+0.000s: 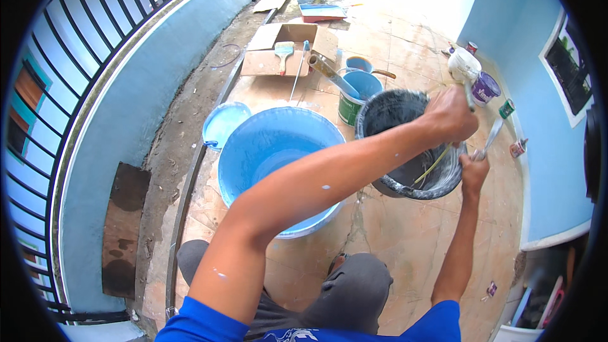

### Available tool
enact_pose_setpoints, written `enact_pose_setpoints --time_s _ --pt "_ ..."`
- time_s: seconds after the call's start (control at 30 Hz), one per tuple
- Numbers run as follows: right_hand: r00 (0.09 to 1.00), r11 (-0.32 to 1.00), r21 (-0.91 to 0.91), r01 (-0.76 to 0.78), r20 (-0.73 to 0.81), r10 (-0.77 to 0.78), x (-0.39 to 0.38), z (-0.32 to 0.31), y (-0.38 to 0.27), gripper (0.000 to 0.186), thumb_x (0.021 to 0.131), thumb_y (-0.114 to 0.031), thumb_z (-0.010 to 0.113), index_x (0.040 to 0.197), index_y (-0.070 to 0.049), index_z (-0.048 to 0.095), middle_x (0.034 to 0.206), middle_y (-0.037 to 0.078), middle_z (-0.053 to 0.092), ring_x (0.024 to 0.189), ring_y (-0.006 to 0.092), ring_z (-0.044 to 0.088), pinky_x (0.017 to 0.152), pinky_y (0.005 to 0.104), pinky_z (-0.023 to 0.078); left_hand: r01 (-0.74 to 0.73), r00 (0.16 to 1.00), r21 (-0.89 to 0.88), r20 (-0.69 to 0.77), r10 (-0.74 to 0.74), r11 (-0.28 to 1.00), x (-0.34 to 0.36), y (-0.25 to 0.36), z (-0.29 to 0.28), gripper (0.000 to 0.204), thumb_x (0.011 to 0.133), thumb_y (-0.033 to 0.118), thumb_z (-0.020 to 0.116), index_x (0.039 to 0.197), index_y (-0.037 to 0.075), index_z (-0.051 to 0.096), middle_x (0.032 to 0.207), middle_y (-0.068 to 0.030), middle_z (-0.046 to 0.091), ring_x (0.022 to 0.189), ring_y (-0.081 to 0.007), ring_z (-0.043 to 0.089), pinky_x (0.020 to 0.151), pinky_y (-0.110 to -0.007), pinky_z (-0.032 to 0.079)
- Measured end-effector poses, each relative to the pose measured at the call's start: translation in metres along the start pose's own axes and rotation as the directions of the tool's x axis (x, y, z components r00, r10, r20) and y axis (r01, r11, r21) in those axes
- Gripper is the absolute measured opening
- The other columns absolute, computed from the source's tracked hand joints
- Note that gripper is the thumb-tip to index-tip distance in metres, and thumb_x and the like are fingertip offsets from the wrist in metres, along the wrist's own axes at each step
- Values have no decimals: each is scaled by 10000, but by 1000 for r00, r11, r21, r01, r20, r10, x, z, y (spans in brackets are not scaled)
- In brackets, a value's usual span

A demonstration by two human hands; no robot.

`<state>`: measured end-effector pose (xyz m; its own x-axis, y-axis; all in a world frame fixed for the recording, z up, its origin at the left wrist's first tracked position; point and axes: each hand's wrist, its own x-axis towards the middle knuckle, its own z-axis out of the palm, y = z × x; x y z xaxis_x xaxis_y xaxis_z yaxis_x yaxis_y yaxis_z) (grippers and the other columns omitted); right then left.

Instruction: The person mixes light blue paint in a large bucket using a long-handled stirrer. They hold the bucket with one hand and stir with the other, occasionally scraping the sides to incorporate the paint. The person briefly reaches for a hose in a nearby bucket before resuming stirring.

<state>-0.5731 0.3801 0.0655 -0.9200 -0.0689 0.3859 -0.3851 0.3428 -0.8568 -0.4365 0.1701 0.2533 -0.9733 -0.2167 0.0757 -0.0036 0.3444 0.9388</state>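
Note:
My left arm reaches across to the right, and my left hand (453,114) is closed above the rim of a black bucket (408,191). A short greyish end sticks up out of that fist; what it belongs to is unclear. Just below, my right hand (475,172) grips a long whitish strip (494,136) at the bucket's right side; motion blur hides its kind. A thin yellow-green stick (434,166) slants inside the black bucket, whose wall has pale smears. Left of it stands a wide light-blue tub (278,128), partly covered by my left forearm.
Behind are a green paint can (347,109) with a bamboo tube (326,71), a cardboard box (320,38) with a wide brush (284,52), and a paint tray (322,12). A blue lid (226,121) lies left. Purple (486,88) and white containers line the right wall.

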Motion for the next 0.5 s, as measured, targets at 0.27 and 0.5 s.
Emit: enact_pose_setpoints --time_s 0.27,0.5 --pt "994 982 -191 3 -103 -23 -13 28 150 265 705 -58 725 788 -37 475 660 55 481 597 215 483 584 403 428 274 953 194 78 -293 942 55 -103 65 184 790 75 661 857 -73 747 776 -215 749 878 -308 775 833 -396 603" --pt "999 947 -323 -11 45 27 -11 54 163 222 752 -110 712 853 -1 547 688 175 608 634 351 622 625 471 474 304 948 206 33 -318 930 89 -165 72 168 826 84 639 851 -25 764 758 -150 765 786 -257 777 797 -374 615"
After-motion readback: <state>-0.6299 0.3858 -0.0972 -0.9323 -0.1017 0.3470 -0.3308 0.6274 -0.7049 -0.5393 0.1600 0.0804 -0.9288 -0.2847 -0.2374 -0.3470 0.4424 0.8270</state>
